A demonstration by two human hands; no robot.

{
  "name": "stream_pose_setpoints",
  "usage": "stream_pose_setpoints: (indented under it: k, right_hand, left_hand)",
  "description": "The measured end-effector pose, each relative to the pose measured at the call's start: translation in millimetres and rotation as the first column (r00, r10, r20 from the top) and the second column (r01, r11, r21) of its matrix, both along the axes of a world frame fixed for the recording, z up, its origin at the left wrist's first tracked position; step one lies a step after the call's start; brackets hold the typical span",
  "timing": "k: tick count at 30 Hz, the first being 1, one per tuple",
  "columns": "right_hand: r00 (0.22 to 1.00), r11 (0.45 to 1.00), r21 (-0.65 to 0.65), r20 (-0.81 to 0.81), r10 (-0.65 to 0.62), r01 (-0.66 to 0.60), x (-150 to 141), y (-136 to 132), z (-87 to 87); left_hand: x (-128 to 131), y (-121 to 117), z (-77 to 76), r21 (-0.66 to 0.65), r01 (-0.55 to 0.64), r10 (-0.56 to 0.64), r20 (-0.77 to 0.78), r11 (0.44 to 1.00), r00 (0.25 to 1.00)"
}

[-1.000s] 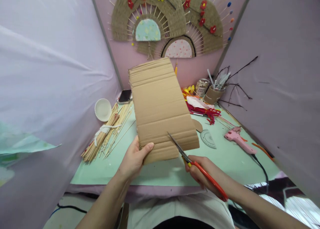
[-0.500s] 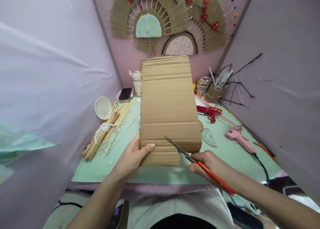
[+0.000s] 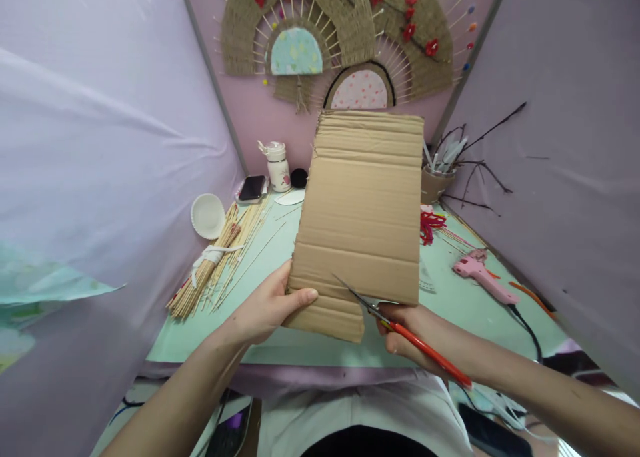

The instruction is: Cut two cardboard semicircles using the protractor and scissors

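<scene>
A brown corrugated cardboard sheet (image 3: 363, 210) stands upright above the green table, tilted a little to the right. My left hand (image 3: 270, 304) grips its lower left corner, thumb on the front. My right hand (image 3: 407, 327) is closed on red-handled scissors (image 3: 395, 324), whose blades are open and bite into the sheet near its bottom edge. A notch is cut out of the sheet's lower right corner.
A bundle of bamboo sticks (image 3: 215, 260) and a white paper plate (image 3: 207, 215) lie at the left. A phone (image 3: 251, 188) and white bottle (image 3: 278, 166) stand behind. A pink glue gun (image 3: 480, 274) with its cord lies at the right, near red cord (image 3: 429, 225) and a tool cup (image 3: 434, 180).
The cardboard has swung to the right and turned clockwise, uncovering the white bottle. The scissors have stayed in the cut near the bottom edge, moving right with the sheet.
</scene>
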State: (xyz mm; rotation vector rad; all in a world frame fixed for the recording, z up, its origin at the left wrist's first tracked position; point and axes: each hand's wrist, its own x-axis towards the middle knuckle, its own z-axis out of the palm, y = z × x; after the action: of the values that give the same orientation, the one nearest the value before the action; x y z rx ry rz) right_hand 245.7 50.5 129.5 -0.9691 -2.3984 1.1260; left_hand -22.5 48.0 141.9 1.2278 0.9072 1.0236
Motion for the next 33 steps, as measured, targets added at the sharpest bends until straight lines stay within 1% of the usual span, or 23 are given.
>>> stream_pose_setpoints:
  k: [3, 5, 8, 10, 12, 13, 14, 15, 18, 20, 21, 23, 25, 26, 28, 30, 32, 33]
  right_hand:
    - [0.995, 0.996, -0.018, 0.042, -0.087, 0.088, -1, 1, -6.2]
    - [0.984, 0.983, -0.07, 0.062, -0.165, 0.169, -3, 1, -11.3]
    - [0.965, 0.953, -0.162, 0.001, -0.261, 0.258, -11, -1, -14.9]
    - [0.929, 0.902, -0.262, -0.049, -0.367, 0.343, -20, -1, -14.7]
    - [0.875, 0.822, -0.377, -0.058, -0.48, 0.426, -31, -1, -14.6]
    - [0.855, 0.789, -0.42, -0.055, -0.516, 0.449, -38, -1, -15.4]
    - [0.846, 0.772, -0.449, -0.061, -0.53, 0.451, -44, -1, -17.1]
    - [0.844, 0.767, -0.464, -0.07, -0.531, 0.443, -49, -1, -20.0]
    - [0.863, 0.786, -0.47, -0.091, -0.497, 0.403, -60, 0, -33.7]
    - [0.885, 0.822, -0.441, -0.117, -0.45, 0.36, -60, 0, -43.4]
    - [0.899, 0.849, -0.421, -0.149, -0.412, 0.319, -59, 0, -46.9]
    - [0.92, 0.897, -0.395, -0.238, -0.31, 0.2, -53, 1, -48.9]
    - [0.931, 0.914, -0.395, -0.295, -0.218, 0.089, -48, 3, -43.9]
    - [0.936, 0.92, -0.389, -0.3, -0.185, 0.058, -45, 4, -39.4]
    - [0.952, 0.942, -0.333, -0.273, -0.141, 0.044, -42, 8, -29.3]
    - [0.961, 0.969, -0.243, -0.253, -0.109, 0.046, -41, 11, -21.5]
    - [0.96, 0.982, -0.186, -0.269, -0.08, 0.03, -40, 15, -18.1]
    - [0.954, 0.983, -0.179, -0.288, -0.082, 0.03, -39, 16, -17.6]
  left_hand:
    - [2, 2, 2.7, -0.003, -0.012, 0.012, 0.004, 1.0, 1.0]
    - [2, 5, 2.8, -0.002, -0.028, 0.028, 0.02, 1.0, 0.999]
    - [2, 9, -0.6, -0.033, -0.088, 0.091, 0.077, 0.996, 0.993]
    - [4, 9, -5.5, -0.118, -0.142, 0.16, 0.165, 0.983, 0.973]
    - [11, 6, -12.3, -0.223, -0.191, 0.25, 0.278, 0.956, 0.928]
    - [17, 3, -16.0, -0.26, -0.219, 0.3, 0.332, 0.941, 0.894]
    - [25, 1, -19.7, -0.297, -0.25, 0.351, 0.362, 0.922, 0.863]
    - [33, -1, -23.0, -0.326, -0.284, 0.399, 0.372, 0.902, 0.838]
    - [54, 0, -29.2, -0.357, -0.424, 0.54, 0.354, 0.832, 0.763]
    - [60, 5, -29.9, -0.344, -0.488, 0.589, 0.325, 0.802, 0.74]
    - [60, 8, -29.4, -0.33, -0.503, 0.595, 0.308, 0.798, 0.742]
    - [56, 14, -27.1, -0.3, -0.507, 0.582, 0.27, 0.808, 0.767]
    - [50, 18, -23.1, -0.276, -0.489, 0.551, 0.232, 0.828, 0.802]
    - [47, 19, -20.6, -0.27, -0.476, 0.534, 0.216, 0.837, 0.817]
    - [44, 22, -14.7, -0.26, -0.444, 0.497, 0.194, 0.857, 0.846]
    - [41, 24, -8.5, -0.25, -0.415, 0.464, 0.189, 0.875, 0.865]
    - [39, 27, -2.9, -0.238, -0.383, 0.43, 0.198, 0.893, 0.881]
    - [38, 29, -0.6, -0.233, -0.372, 0.419, 0.204, 0.899, 0.885]
